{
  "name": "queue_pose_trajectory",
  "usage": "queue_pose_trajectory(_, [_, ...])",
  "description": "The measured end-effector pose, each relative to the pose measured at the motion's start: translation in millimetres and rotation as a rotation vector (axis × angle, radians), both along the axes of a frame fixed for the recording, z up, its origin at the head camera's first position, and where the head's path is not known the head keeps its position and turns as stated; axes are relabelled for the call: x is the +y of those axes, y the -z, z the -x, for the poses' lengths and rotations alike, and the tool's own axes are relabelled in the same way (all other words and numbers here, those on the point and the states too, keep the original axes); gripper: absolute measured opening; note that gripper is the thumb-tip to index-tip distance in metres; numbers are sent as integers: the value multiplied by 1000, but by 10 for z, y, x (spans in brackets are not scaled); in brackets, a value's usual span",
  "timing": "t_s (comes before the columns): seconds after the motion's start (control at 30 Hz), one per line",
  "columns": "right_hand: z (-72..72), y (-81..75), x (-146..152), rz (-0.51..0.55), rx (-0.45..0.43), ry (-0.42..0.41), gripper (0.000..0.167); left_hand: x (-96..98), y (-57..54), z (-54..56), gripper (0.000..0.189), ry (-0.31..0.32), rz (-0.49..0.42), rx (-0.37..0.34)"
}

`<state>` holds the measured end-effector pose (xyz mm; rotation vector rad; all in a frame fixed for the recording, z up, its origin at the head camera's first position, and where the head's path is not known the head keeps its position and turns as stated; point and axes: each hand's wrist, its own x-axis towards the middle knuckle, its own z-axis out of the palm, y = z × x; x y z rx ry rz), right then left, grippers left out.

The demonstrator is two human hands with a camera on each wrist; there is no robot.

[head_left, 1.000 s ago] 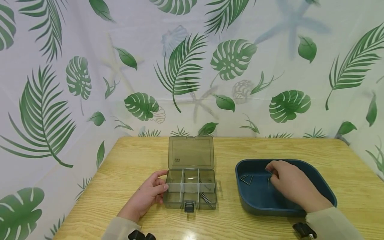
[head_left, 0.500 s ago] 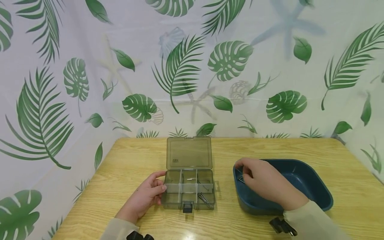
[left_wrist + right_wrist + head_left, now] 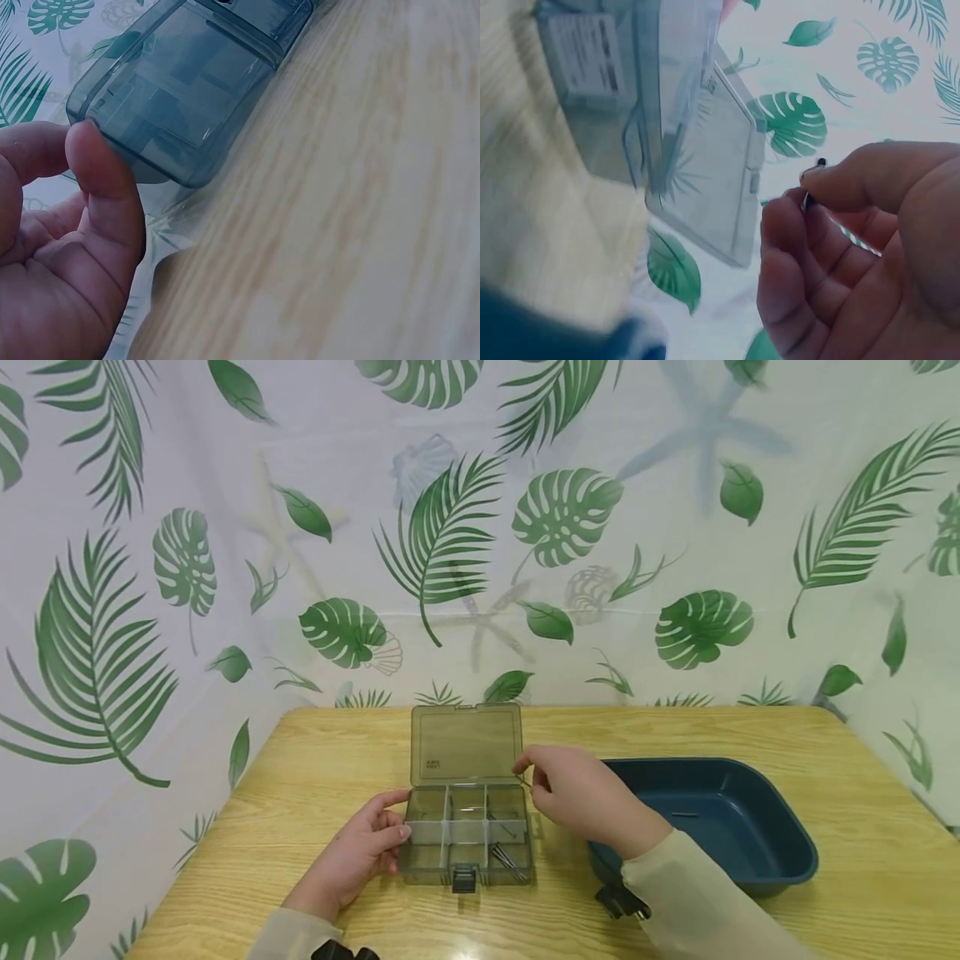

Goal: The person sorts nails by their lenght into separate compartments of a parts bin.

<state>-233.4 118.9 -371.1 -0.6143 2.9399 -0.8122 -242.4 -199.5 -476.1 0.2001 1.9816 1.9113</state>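
A smoky clear compartment box (image 3: 467,835) stands on the table with its lid (image 3: 466,745) raised at the back. My left hand (image 3: 367,842) holds the box's left side, thumb and index finger at its edge. Thin metal nails (image 3: 507,860) lie in its front right compartment, and another shows in the right column behind. Between thumb and fingertips my right hand (image 3: 581,793) pinches a nail (image 3: 522,780), just right of the box's back right corner. The nail's small dark head (image 3: 821,162) sticks out in the right wrist view.
A dark blue tray (image 3: 780,860) stands right of the box, partly under my right forearm. One nail (image 3: 684,814) lies on its floor. The wooden table (image 3: 337,743) ends against a leaf-print cloth (image 3: 465,568) at the back.
My right hand has moved left out of the tray to the box, carrying a nail. The nails at the tray's left end are no longer seen there. My left hand stays at the box.
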Motion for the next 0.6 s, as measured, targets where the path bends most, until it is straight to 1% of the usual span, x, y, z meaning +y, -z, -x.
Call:
queue_pose_trajectory(0.2, [89,75,-170,-4,-5,37,29,-3,-2,1,59,6,-7,5])
queue_pose_trajectory(0.37, [123,119,-216,-30,2,43,27,-10,14,5,59,3,-6,-5])
queue_pose_trajectory(0.6, [103,57,-176,-61,-4,49,28,-2,-1,0,61,11,-15,5])
